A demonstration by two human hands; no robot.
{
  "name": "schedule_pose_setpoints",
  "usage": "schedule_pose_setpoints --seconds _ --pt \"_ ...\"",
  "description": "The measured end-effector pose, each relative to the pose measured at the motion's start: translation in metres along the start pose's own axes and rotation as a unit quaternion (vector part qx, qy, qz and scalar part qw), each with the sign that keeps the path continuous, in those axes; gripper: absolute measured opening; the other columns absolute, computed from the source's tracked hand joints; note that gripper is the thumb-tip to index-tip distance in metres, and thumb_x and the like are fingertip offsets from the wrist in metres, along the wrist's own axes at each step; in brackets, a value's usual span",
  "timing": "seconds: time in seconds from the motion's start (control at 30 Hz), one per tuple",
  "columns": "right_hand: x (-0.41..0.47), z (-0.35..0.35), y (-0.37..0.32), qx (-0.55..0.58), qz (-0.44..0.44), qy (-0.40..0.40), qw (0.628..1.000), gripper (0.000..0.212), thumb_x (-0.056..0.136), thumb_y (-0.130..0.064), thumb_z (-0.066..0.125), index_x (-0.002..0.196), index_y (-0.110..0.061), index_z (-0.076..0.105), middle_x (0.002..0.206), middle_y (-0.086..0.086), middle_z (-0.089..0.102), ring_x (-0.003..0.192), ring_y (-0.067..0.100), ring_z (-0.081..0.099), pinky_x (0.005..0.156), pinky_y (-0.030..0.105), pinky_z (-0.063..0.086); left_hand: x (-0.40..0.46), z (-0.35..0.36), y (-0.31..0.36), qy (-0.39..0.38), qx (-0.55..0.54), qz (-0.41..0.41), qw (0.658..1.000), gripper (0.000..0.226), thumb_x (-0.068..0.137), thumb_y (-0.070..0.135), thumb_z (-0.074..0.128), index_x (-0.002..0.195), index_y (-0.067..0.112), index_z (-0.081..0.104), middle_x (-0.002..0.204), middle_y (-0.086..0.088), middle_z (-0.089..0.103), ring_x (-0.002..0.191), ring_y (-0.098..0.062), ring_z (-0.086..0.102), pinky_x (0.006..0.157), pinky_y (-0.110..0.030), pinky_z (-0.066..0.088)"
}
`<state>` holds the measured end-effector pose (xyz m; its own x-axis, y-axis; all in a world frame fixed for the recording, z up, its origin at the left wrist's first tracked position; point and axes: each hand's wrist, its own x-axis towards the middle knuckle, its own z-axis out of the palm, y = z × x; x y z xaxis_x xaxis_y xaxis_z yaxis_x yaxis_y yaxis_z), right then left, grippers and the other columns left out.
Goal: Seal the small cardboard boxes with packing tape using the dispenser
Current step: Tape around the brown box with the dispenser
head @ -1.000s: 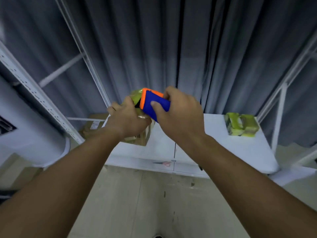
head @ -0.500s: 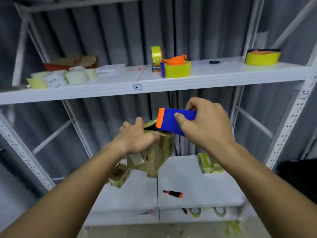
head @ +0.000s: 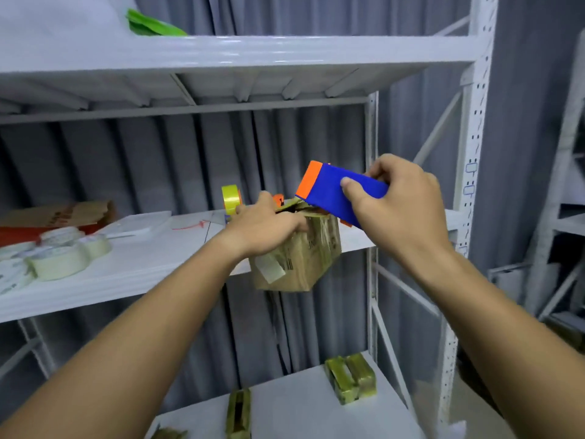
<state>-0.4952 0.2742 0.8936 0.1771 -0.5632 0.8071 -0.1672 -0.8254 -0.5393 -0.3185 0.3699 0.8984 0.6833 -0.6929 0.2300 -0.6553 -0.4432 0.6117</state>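
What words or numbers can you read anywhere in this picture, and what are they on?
Nothing here can be read for sure.
Small brown cardboard box held in the left hand: dark print, too blurred to read.
Flat brown cardboard sheet on the white middle shelf: red marks, blurred.
White metal shelf post: blue outlined tags, no legible text.
Blue and orange tape dispenser in the right hand: no lettering visible.

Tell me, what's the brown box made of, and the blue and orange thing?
The box looks like brown cardboard, matte with printed marks, and shiny clear tape wraps it. The dispenser in the right hand looks like smooth plastic: flat, bright, even colour. Probably hard, though I cannot be sure.
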Motion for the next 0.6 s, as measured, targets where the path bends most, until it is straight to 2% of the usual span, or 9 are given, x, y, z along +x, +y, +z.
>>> schedule_pose_setpoints --seconds 0.1,0.2,0.33,0.47,0.6 --pt "0.025 0.003 0.011 -0.013 0.008 0.037 0.999 0.027 0.083 -0.044 0.062 0.076 -0.019 0.055 0.066 -0.007 0.06 0.071 0.018 0.057 0.066 0.039 0.05 0.033 0.008 0.016 0.03 0.006 0.026 0.999 0.066 0.063 0.067 0.058 0.113 0.027 0.042 0.121 -0.013 0.042 0.123 -0.033 0.039 0.098 -0.047 0.044" --pt "0.046 0.008 0.029 -0.013 0.017 0.053 0.998 0.028 0.085 -0.044 0.062 0.076 -0.02 0.053 0.069 -0.006 0.062 0.071 0.021 0.061 0.065 0.043 0.052 0.065 0.028 0.027 0.067 0.017 0.067 0.995 0.063 0.074 0.069 0.057 0.115 0.024 0.039 0.124 -0.016 0.04 0.126 -0.036 0.036 0.091 -0.039 0.036" --pt "0.078 0.011 0.068 -0.034 0.017 0.077 0.996 0.029 0.087 -0.044 0.063 0.076 -0.019 0.053 0.069 -0.006 0.059 0.071 0.021 0.058 0.063 0.04 0.05 0.11 0.063 0.044 0.114 0.042 0.107 0.987 0.062 0.082 0.07 0.053 0.114 0.02 0.036 0.124 -0.019 0.039 0.126 -0.041 0.037 0.085 -0.04 0.029" --pt "0.112 0.019 0.124 -0.051 0.015 0.078 0.996 0.029 0.086 -0.043 0.064 0.074 -0.019 0.053 0.066 -0.008 0.057 0.066 0.012 0.055 0.056 0.031 0.042 0.156 0.106 0.061 0.1 0.059 0.118 0.986 0.061 0.082 0.069 0.05 0.114 0.019 0.035 0.124 -0.021 0.039 0.124 -0.042 0.037 0.087 -0.04 0.032" --pt "0.144 0.029 0.187 -0.028 0.029 0.063 0.997 0.031 0.087 -0.04 0.066 0.07 -0.019 0.051 0.064 -0.008 0.055 0.064 0.011 0.053 0.055 0.03 0.036 0.194 0.139 0.065 0.088 0.101 0.113 0.985 0.061 0.082 0.064 0.051 0.123 0.02 0.04 0.124 -0.018 0.041 0.124 -0.04 0.038 0.091 -0.042 0.039"
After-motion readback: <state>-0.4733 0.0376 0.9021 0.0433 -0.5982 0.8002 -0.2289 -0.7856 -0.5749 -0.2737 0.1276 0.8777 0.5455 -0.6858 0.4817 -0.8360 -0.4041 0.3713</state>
